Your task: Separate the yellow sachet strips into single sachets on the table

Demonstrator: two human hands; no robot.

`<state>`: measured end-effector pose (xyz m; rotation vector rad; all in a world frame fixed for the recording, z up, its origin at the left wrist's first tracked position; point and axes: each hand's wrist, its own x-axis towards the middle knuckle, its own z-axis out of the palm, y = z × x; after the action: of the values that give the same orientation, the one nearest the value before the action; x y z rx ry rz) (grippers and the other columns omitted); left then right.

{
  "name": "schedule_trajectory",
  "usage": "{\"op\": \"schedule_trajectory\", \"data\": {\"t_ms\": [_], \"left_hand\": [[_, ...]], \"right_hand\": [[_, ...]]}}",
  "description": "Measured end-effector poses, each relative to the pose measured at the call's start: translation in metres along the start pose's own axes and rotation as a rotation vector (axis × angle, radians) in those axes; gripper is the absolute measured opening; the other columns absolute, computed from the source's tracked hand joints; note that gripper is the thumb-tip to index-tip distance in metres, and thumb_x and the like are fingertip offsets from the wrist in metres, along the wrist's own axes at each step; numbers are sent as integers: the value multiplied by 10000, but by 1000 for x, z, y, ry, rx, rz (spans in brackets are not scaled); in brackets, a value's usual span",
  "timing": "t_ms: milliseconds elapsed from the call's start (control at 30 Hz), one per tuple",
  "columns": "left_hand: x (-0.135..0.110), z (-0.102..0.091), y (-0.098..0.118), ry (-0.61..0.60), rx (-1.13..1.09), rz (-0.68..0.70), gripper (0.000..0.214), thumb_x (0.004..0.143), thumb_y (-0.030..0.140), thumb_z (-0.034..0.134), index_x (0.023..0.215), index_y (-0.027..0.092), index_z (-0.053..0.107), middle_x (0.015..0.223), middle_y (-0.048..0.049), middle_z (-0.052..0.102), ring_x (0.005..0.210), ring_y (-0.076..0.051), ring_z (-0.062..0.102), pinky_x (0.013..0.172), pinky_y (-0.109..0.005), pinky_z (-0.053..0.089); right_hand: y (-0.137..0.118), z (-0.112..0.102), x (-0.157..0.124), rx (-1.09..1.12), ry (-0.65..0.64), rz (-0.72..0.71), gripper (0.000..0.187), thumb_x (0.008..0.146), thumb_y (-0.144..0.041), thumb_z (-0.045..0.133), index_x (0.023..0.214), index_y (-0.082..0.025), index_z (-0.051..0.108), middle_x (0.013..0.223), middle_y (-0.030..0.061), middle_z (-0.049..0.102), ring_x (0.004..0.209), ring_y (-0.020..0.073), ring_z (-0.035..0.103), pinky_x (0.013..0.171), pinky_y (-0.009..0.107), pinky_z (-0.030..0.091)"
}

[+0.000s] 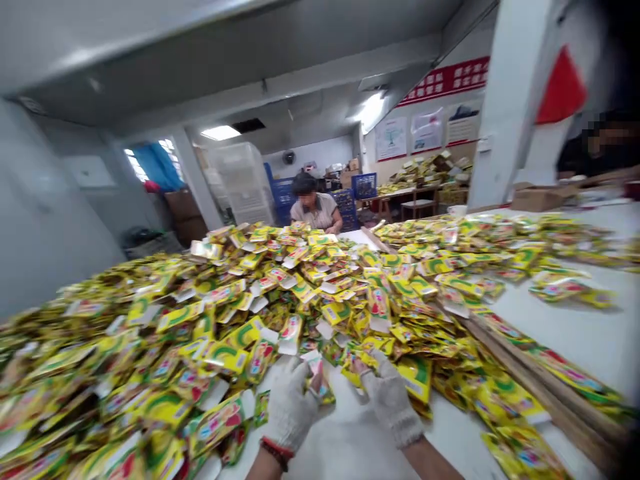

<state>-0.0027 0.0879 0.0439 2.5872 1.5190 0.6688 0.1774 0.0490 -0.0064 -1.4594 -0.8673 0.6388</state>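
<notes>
My left hand, in a white knit glove with bare fingertips, closes round a small printed carton with a pale flap. A red band circles that wrist. To its right, my right hand, gloved the same way, has its thumb and fingers on a yellow packet at the front of the heap. Both hands are low over the white tabletop. Around them spreads a large heap of yellow and green cartons, many with white flaps open. Motion blurs the finer print.
A wooden strip divides the table on the right, with yellow sachets on both sides. Across the heap sits a person. Blue crates stand behind. Another person is at the far right, near a cardboard box.
</notes>
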Motion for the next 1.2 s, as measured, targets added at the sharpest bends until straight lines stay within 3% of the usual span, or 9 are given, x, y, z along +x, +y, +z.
{"op": "schedule_trajectory", "data": {"t_ms": [67, 167, 267, 367, 533, 700, 933, 1067, 1200], "left_hand": [[-3, -3, 7, 34, 68, -122, 347, 859, 528, 488, 912, 206, 608, 1012, -109, 611, 960, -261, 583, 813, -328, 419], [0, 0, 20, -48, 150, -264, 618, 747, 670, 546, 1073, 145, 565, 1051, -175, 608, 989, -339, 585, 794, -380, 417], [10, 11, 24, -126, 164, -313, 659, 740, 576, 588, 1200, 114, 498, 1119, -219, 600, 1032, -386, 572, 793, -418, 404], [11, 23, 14, -166, 66, -256, 614, 769, 394, 561, 1307, 134, 420, 1227, -203, 572, 1067, -352, 568, 824, -406, 398], [-23, 25, 3, -203, 10, -58, 572, 645, 222, 600, 1215, 244, 556, 1207, -109, 580, 1075, -302, 537, 913, -393, 358], [-41, 29, 15, -147, 40, -92, 587, 744, 337, 570, 1303, 167, 520, 1258, -166, 552, 1173, -347, 468, 1081, -566, 137], [-37, 30, -3, -11, -171, 5, 493, 710, 285, 604, 1197, 205, 591, 1203, -120, 576, 1109, -303, 528, 983, -467, 399], [-42, 37, -14, 135, -234, 86, 539, 688, 266, 617, 1219, 185, 585, 1237, -143, 571, 1153, -317, 538, 983, -481, 452], [-46, 37, -17, 135, -224, 100, 605, 649, 237, 645, 1245, 162, 573, 1249, -162, 576, 1161, -331, 552, 975, -482, 485]], "right_hand": [[2, 1, 1, -12, 1, 20, 535, 736, -479, 548, 1140, -133, 607, 1158, 170, 641, 1106, 315, 586, 1009, 484, 437], [-4, -1, -4, 8, -46, 17, 524, 740, -471, 551, 1141, -139, 615, 1142, 161, 652, 1087, 312, 597, 970, 468, 473], [-12, -3, -9, -16, -45, 3, 473, 771, -448, 536, 1142, -168, 623, 1072, 119, 690, 993, 272, 646, 853, 402, 548], [-18, -4, -11, -33, -50, -4, 448, 790, -423, 536, 1152, -174, 622, 1043, 107, 707, 906, 247, 674, 805, 370, 565], [-22, -4, -12, 44, -116, 22, 440, 789, -417, 538, 1148, -180, 628, 1048, 102, 708, 868, 243, 678, 825, 372, 558], [-19, -4, -9, 23, -90, 6, 461, 746, -417, 579, 1130, -171, 641, 1016, 111, 709, 887, 257, 667, 803, 372, 566], [-17, -6, -7, -64, -127, 34, 374, 765, -378, 547, 1056, -174, 661, 957, 76, 723, 780, 211, 680, 672, 299, 576], [-14, -10, -7, -77, -200, 16, 333, 738, -368, 598, 991, -165, 674, 968, 78, 719, 887, 233, 659, 782, 312, 552], [-16, -17, -8, -228, -348, -69, 276, 807, -366, 527, 937, -168, 670, 875, 60, 710, 787, 195, 639, 714, 277, 524]]}}
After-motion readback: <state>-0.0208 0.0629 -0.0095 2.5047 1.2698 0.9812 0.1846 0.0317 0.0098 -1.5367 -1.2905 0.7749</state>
